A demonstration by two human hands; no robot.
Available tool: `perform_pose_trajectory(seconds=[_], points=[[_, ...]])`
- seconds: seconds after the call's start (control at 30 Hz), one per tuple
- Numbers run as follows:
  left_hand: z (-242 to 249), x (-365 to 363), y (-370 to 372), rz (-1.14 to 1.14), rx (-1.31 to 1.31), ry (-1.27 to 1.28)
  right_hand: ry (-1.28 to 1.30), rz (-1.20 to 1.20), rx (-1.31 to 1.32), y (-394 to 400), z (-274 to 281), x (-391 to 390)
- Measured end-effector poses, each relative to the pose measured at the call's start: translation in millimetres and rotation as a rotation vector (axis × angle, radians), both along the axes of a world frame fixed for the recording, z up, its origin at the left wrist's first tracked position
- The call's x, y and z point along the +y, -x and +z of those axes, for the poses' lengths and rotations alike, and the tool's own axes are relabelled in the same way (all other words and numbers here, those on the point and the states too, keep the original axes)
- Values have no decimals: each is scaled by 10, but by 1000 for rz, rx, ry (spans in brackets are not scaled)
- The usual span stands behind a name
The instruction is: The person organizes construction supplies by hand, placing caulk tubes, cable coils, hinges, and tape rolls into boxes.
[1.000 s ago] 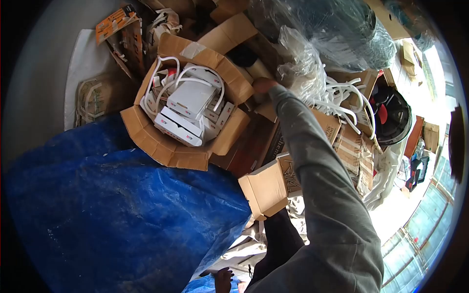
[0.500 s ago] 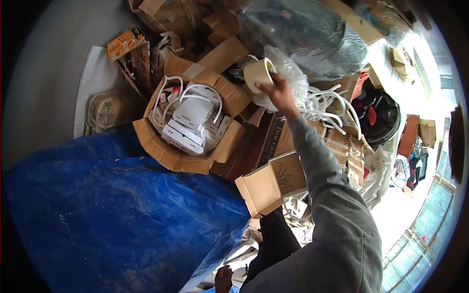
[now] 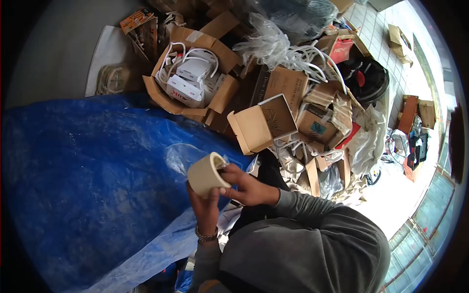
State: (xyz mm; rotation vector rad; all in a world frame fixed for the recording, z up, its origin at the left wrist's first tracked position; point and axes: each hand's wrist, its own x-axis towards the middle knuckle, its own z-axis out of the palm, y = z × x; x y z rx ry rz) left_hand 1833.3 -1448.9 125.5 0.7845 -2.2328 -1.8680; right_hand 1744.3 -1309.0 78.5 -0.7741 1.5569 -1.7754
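Note:
A wide cream roll of tape (image 3: 201, 177) is held between my two hands over a blue tarp. My right hand (image 3: 249, 188) grips its near rim, with fingers inside the core and the thumb on the edge. From below, my left hand (image 3: 205, 207) wraps round the roll, its fingers partly hidden behind it; a watch band (image 3: 206, 237) circles that wrist. A thin clear plastic piece (image 3: 180, 157) shows just beyond the roll, against the blue tarp (image 3: 97, 185).
An open carton (image 3: 159, 95) holds white boxes and white cables. Nearer stands a small box (image 3: 249, 132) with its lid folded open. Crumpled clear plastic (image 3: 266, 44), white tubing (image 3: 312, 63) and a black round tub (image 3: 366, 80) lie beyond, among more cartons.
My right hand has brought the tape roll from above the cartons back towards my body. My left hand has come up from low in the view and now holds the roll too.

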Motion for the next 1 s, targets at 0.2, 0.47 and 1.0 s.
perform_pose_trajectory(seconds=[0.2, 0.47, 1.0], points=[[-24, -143, -627, 189, -32, -469, -224, 83, -400, -268, 64, -39], [-251, -307, -796, 364, 161, -1159, 113, -261, -608, -36, -79, 104], [-459, -306, -842, 357, 151, -1116, -318, -181, -953, 288, -1022, -137]])
